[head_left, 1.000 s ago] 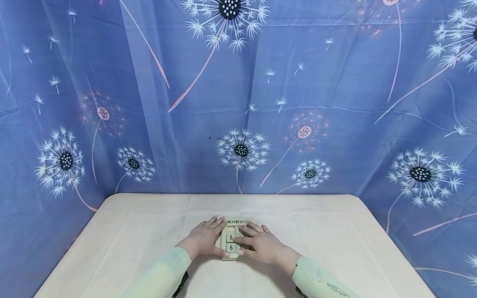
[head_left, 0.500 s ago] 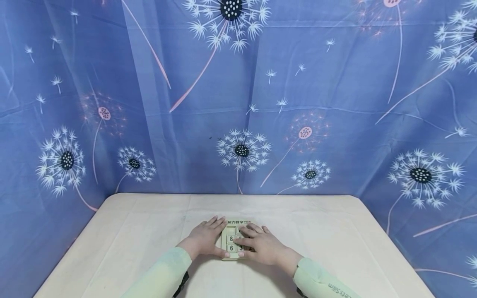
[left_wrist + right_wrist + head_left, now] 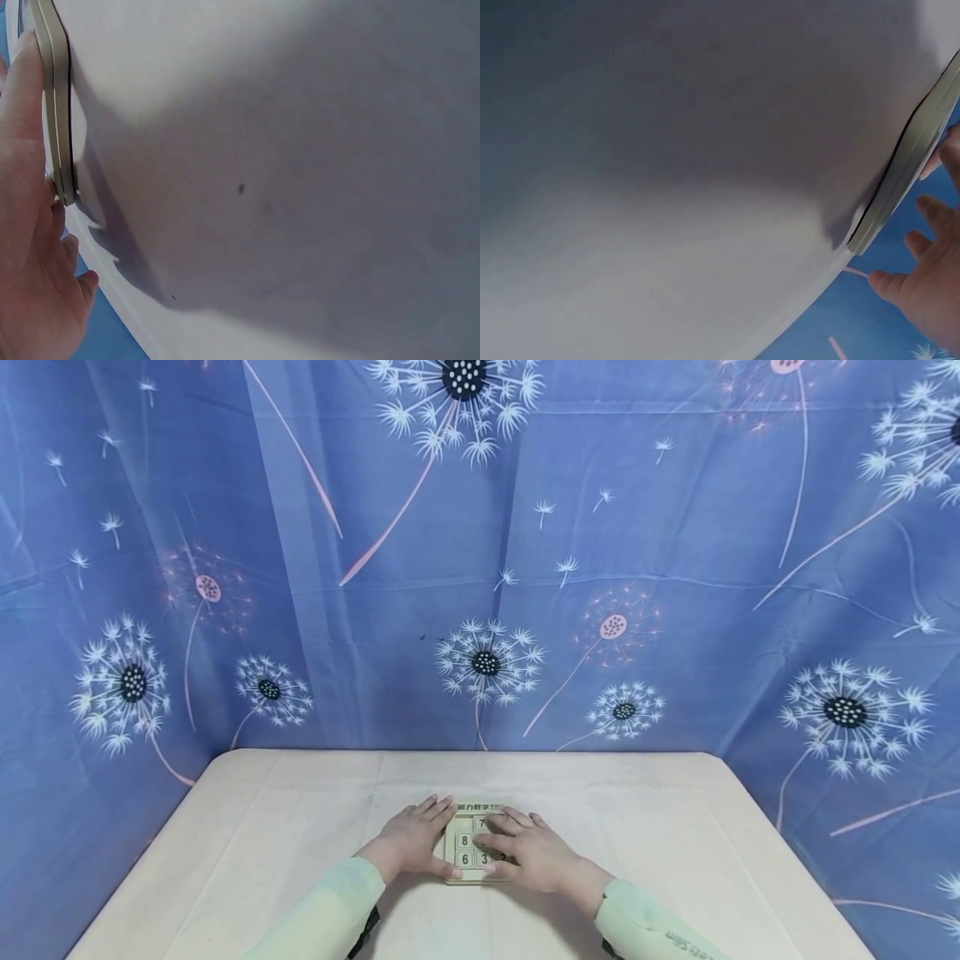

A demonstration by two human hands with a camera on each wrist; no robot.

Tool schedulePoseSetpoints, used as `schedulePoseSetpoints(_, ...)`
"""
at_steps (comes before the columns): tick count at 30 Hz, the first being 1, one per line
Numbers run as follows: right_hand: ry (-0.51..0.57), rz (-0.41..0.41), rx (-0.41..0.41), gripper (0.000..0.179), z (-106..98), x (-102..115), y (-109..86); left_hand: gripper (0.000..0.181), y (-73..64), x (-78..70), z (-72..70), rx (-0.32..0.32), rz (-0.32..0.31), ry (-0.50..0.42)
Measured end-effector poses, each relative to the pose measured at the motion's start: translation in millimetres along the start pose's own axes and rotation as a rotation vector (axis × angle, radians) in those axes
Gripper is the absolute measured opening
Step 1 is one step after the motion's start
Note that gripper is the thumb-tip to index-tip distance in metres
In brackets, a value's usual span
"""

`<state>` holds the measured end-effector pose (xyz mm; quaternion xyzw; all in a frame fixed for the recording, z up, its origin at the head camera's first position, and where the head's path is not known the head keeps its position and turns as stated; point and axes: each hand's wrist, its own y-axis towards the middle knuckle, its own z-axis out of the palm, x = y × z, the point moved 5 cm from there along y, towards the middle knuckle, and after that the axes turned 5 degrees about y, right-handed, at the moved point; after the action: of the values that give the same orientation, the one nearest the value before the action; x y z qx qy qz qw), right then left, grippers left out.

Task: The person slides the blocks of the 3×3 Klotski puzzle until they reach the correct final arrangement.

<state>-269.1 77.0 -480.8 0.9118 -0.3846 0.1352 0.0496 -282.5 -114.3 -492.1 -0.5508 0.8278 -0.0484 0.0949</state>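
Note:
A pale green number slide puzzle (image 3: 472, 882) lies flat on the table in the head view. Tiles 7 (image 3: 482, 823), 8 (image 3: 464, 841), 6 (image 3: 465, 859) and 3 (image 3: 484, 859) show; the right side is mostly covered. An empty slot lies left of 7. My left hand (image 3: 411, 839) rests along the left edge, thumb on the near corner, straight fingers by the far corner. My right hand (image 3: 536, 856) spreads over the tiles with fingertips on or just above them; contact is unclear. Each wrist view shows the board's side edge (image 3: 61, 112) beside a hand (image 3: 934, 289).
A cream-coloured cloth covers the table (image 3: 315, 810). Blue curtains (image 3: 390, 635) with a dandelion print stand behind it and at both sides.
My right hand has shifted slightly to the right and its fingers have drawn back, so tile 7 shows more fully. My left hand has stayed in place.

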Motion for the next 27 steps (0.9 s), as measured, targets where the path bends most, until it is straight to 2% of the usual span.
schedulePoseSetpoints(9,-0.007,0.009,-0.035,0.057,-2.7,-8.4,-2.5,0.110,-3.4,-2.2,-3.2,0.004,-0.012,0.002)
schedulePoseSetpoints(19,0.040,0.062,-0.024,0.059,0.0,-17.1,-3.3,0.110,-4.0,-2.0,-3.3,0.001,-0.009,0.000)
schedulePoseSetpoints(27,0.032,0.080,-0.015,0.060,-1.3,-20.1,-1.1,0.110,-1.5,-1.0,-1.7,0.009,-0.015,-0.010)
